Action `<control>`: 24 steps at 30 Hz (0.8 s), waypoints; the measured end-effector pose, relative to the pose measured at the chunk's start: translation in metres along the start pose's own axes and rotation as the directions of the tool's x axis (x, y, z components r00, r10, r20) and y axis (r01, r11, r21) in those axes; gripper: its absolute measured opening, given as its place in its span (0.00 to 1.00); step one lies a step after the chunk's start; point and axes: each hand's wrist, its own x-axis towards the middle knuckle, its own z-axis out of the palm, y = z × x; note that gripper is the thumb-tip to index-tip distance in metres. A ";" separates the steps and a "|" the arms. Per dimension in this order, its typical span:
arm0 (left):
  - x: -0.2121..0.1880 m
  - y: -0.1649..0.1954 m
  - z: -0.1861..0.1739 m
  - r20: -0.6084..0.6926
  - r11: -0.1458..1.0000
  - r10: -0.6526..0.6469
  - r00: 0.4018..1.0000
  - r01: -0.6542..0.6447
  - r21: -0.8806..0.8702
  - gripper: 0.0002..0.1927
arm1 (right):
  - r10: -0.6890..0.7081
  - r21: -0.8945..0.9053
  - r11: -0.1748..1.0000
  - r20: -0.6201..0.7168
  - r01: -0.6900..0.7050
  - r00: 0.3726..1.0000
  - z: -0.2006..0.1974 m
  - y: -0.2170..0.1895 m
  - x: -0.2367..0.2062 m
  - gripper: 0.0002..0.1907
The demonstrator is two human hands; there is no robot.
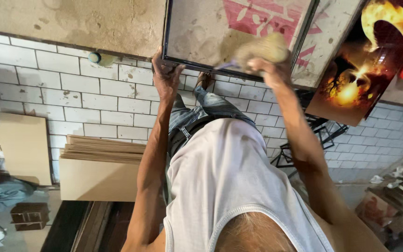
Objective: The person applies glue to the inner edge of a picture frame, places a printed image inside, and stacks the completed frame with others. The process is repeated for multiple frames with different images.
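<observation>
Right hand (264, 65) fingers closed around a tan sponge-like pad (262, 46), pressed on the face of the dark-framed panel (201, 28) near its lower edge, right of centre. Pad blurred, its long axis running along that edge. Left hand (166, 74) fingers curled over the same frame edge at the lower-left corner, gripping it. Pad lies well to the right of the left hand; the right hand is on it. A stack of boards (101, 149) sits on the tiled floor (71, 93).

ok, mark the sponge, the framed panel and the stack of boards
sponge (263, 49): head view, its tan top.
framed panel (197, 32): head view, bare grey face.
stack of boards (103, 149): head view, layered edge.
</observation>
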 end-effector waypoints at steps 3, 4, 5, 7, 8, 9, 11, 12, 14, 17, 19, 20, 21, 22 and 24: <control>-0.004 -0.006 -0.003 0.024 0.962 -0.262 0.965 0.263 -0.072 0.41 | 0.002 0.086 0.996 -0.148 0.010 0.989 -0.048 -0.004 -0.027 0.17; -0.005 -0.008 -0.005 0.026 0.974 -0.220 0.975 0.221 -0.039 0.41 | -0.029 0.075 0.996 -0.160 0.042 0.987 -0.064 -0.006 -0.035 0.17; -0.006 -0.010 -0.006 0.033 0.984 -0.177 0.984 0.177 -0.009 0.41 | -0.017 0.057 0.998 -0.176 0.027 0.984 -0.079 -0.007 -0.042 0.16; -0.007 -0.013 -0.008 0.045 0.994 -0.098 0.994 0.096 0.045 0.41 | 0.001 0.015 1.000 -0.212 0.002 0.977 -0.106 -0.008 -0.054 0.15; -0.007 -0.014 -0.010 0.048 0.996 -0.062 0.997 0.059 0.070 0.41 | 0.033 0.011 0.999 -0.223 -0.031 0.974 -0.116 -0.008 -0.057 0.15; -0.007 -0.015 -0.010 0.056 0.996 -0.026 0.998 0.021 0.090 0.40 | 0.063 0.006 0.998 -0.238 -0.064 0.969 -0.127 -0.009 -0.061 0.14; -0.005 -0.015 -0.011 0.097 0.995 -0.032 0.995 0.023 0.093 0.41 | 0.105 -0.024 0.993 -0.287 -0.117 0.952 -0.146 -0.009 -0.063 0.13; -0.004 -0.014 -0.012 0.124 0.995 -0.031 0.992 0.019 0.094 0.42 | 0.121 -0.044 0.989 -0.318 -0.143 0.940 -0.153 -0.007 -0.058 0.12; -0.005 -0.009 -0.015 0.169 0.988 -0.068 0.983 0.090 -0.127 0.44 | 0.139 -0.051 0.984 -0.382 -0.171 0.914 -0.169 -0.006 -0.049 0.11; -0.016 -0.005 -0.031 0.030 0.990 -0.141 0.990 0.141 0.015 0.41 | 0.154 0.103 0.987 -0.449 -0.121 0.880 -0.189 -0.003 -0.024 0.15; -0.027 -0.002 -0.044 -0.027 0.992 -0.111 0.993 0.109 -0.061 0.36 | 0.172 0.345 0.939 -0.463 -0.002 0.870 -0.199 -0.005 0.000 0.18; -0.033 -0.001 -0.050 -0.072 0.987 -0.143 0.987 0.137 -0.086 0.34 | 0.282 0.545 0.838 -0.453 0.012 0.845 -0.204 -0.008 0.015 0.22; -0.038 0.001 -0.055 -0.080 0.991 -0.127 0.989 0.124 -0.046 0.32 | 0.388 0.717 0.696 -0.419 0.037 0.821 -0.205 -0.010 0.032 0.26; -0.042 0.003 -0.058 -0.087 0.994 -0.109 0.990 0.109 -0.007 0.30 | 0.343 0.816 0.561 -0.382 0.139 0.858 -0.205 -0.012 0.050 0.28; -0.044 0.006 -0.057 -0.095 0.997 -0.079 0.992 0.079 -0.004 0.25 | 0.299 0.973 0.198 -0.176 0.120 0.938 -0.206 -0.023 0.076 0.33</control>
